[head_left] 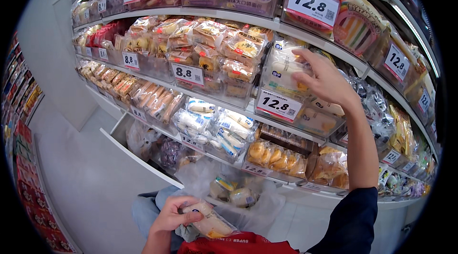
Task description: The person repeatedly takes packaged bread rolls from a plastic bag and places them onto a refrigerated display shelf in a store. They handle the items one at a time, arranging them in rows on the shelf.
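Low in front of me, my left hand (172,216) is closed around a wrapped white bread (212,223) in clear plastic. A bit of grey-green cloth (187,232) shows beneath that hand. My right hand (327,79) reaches into a clear shelf bin, thumb and fingers spread apart over the wrapped white bread packs (286,65) standing there. Its fingertips are at the right side of the packs; whether they touch cannot be made out. A price card (278,106) is fixed to the bin's front, below the hand.
Shelves of packaged bread curve around me. Left of the bin are wrapped buns (245,46); below are white-and-blue packs (234,127) and golden rolls (276,156). A pulled-out drawer (136,161) holds bags. A clear plastic bag (267,208) with wrapped buns (242,196) sits near my knees.
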Available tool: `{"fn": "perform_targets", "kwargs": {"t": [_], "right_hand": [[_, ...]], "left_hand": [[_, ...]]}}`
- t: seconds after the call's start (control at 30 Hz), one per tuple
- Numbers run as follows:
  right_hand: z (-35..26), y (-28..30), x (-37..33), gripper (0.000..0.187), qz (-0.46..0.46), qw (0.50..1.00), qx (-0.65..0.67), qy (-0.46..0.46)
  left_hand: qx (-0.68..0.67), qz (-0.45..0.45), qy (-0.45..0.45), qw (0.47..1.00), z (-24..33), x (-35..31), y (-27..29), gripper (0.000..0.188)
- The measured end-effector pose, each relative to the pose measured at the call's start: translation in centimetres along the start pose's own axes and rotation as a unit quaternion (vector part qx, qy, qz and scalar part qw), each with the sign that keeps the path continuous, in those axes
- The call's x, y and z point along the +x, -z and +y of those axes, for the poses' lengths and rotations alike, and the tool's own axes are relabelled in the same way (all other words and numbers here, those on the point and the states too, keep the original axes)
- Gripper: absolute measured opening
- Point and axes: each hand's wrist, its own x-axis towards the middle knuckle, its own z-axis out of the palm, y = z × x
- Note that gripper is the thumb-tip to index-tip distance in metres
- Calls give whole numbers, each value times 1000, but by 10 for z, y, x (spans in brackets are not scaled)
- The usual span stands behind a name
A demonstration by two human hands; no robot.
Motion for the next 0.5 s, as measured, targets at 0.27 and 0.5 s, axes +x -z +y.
{"fn": "perform_targets", "kwargs": {"t": [0.27, 0.5], "right_hand": [[29, -4, 18, 45, -18, 999, 42, -15], [36, 1, 21, 40, -3, 983, 184, -8]], "left_hand": [[-23, -24, -29, 999, 0, -2, 4, 31], [-24, -4, -8, 1000, 1, -2, 4, 34]]}}
